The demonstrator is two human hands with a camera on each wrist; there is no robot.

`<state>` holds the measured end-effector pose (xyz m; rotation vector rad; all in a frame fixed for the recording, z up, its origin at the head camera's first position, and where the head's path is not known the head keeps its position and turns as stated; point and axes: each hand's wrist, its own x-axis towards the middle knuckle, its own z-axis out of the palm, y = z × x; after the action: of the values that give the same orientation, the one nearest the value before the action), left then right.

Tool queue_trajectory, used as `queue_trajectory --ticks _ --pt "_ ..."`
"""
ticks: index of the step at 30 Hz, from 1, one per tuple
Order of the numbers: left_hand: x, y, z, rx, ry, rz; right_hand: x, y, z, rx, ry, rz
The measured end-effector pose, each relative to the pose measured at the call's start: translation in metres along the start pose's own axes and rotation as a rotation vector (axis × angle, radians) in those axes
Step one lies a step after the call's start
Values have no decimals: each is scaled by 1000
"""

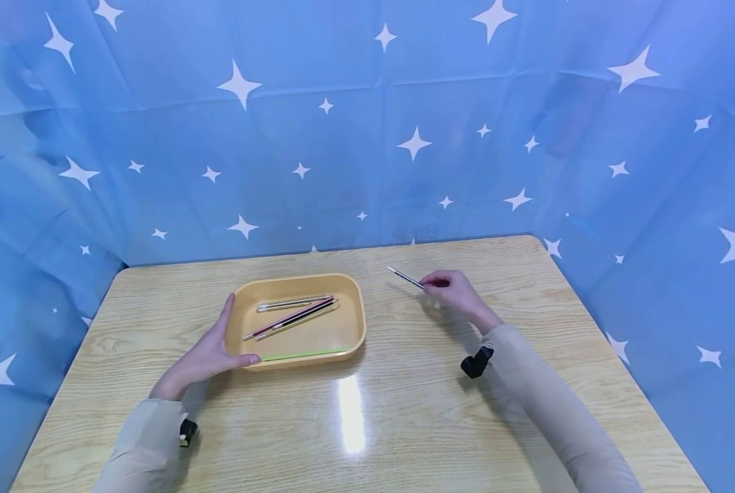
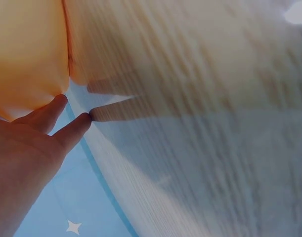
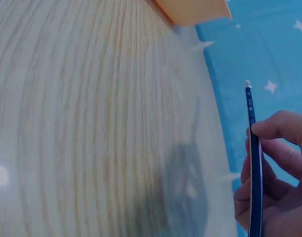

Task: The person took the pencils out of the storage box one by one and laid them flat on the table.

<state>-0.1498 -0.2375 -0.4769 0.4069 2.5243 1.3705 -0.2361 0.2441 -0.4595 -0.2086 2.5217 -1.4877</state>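
My left hand (image 1: 209,352) rests against the left end of a yellow-orange plastic tray (image 1: 318,334), fingers stretched along its side and thumb over the near rim. In the left wrist view, the fingers (image 2: 52,111) look mostly straight against the tray's outer wall. Several pencils (image 1: 296,317), dark, reddish and pale gold, lie in the tray. A thin bright green strip (image 1: 305,355) runs along its near inner side. Right of the tray, my right hand (image 1: 455,296) pinches a dark pencil (image 3: 256,187) with a white tip, held above the table.
The wooden table (image 1: 268,438) has a bright light reflection (image 1: 351,414) in front of the tray. Blue curtain (image 1: 355,157) with white stars stands behind the table and along its sides. A black wrist device (image 1: 477,362) sits at the right sleeve.
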Motion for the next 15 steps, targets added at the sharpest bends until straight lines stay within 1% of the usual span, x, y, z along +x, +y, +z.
queue_trajectory --ticks 4,8,15 --pt "0 -1 0 -1 -1 0 -3 10 -8 -18 13 -12" --pt "0 -2 0 -5 -1 -3 -5 20 -16 -62 57 -26" --pt "0 -2 0 3 1 -6 -3 43 -35 -37 101 11"
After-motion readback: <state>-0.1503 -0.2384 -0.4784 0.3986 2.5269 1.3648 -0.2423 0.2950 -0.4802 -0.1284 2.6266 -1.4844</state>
